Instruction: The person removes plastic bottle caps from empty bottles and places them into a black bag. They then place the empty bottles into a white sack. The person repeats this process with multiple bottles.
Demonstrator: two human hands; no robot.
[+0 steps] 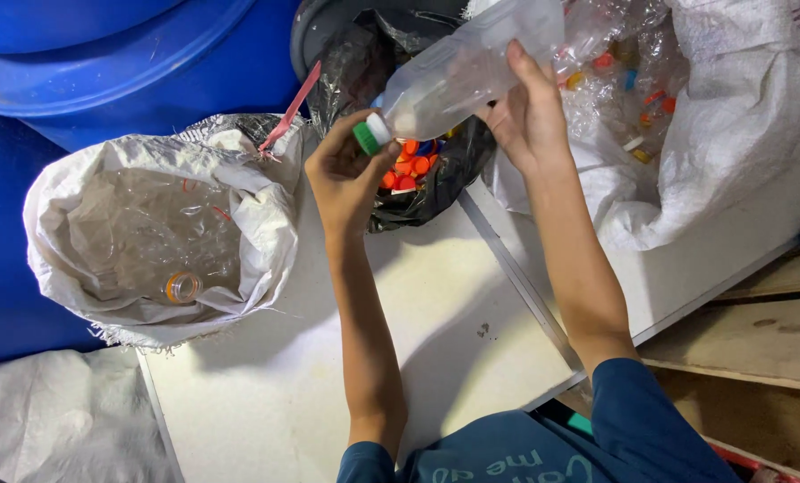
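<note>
The clear plastic bottle [472, 67] is being held in the air directly above the black bag [418, 192], which is lying open and showing a heap of orange and red caps [407, 170]. The bottle's long axis is slanting from upper right down to lower left, with its green cap [369, 136] at the low end, pointing toward the left hand [346, 174].

The left hand is the nearer one to the cap: its fingers [364, 121] are curling closed around the green cap, thumb and forefinger pinching it. The right hand [530, 116] is gripping the bottle's body farther up the slope, fingers wrapped over the far side and closed on it.

Left of the black bag, a white woven sack [105, 161] is standing open with clear empty bottles inside. Right of the black bag, a second white sack [731, 107] is holding more capped bottles. Both forearms are reaching over the white table [328, 376] below the black bag.
</note>
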